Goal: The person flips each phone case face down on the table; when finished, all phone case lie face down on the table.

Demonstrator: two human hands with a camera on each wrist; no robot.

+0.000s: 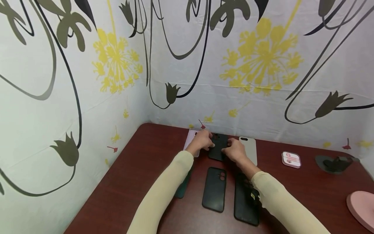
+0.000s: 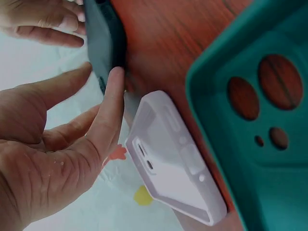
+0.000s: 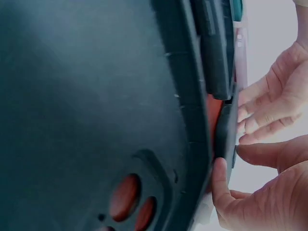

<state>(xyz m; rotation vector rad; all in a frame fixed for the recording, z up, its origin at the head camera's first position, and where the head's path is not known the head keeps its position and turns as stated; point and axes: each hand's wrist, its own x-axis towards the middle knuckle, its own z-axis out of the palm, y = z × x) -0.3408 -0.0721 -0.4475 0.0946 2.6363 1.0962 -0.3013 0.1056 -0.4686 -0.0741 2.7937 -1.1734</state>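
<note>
At the back of the table lies a black phone case (image 1: 218, 149), held by both hands at opposite long edges. My left hand (image 1: 202, 140) pinches its left edge between thumb and fingers, as the left wrist view shows on the dark case (image 2: 103, 41). On the right edge, my right hand (image 1: 236, 150) grips with thumb and index finger; the case (image 3: 225, 130) appears edge-on in the right wrist view. Beside the left hand is a lilac phone case (image 2: 175, 168), partly hidden by that hand in the head view. A pale grey phone case (image 1: 250, 150) lies just right of the right hand.
Nearer on the table lie a teal case (image 2: 211, 120), a black case (image 1: 214, 191) and a larger black case (image 1: 245, 208) partly under the right forearm. Rightward are boxed earphones (image 1: 291, 159), a dark stand-like object (image 1: 334, 164) and a pink round object (image 1: 362, 208).
</note>
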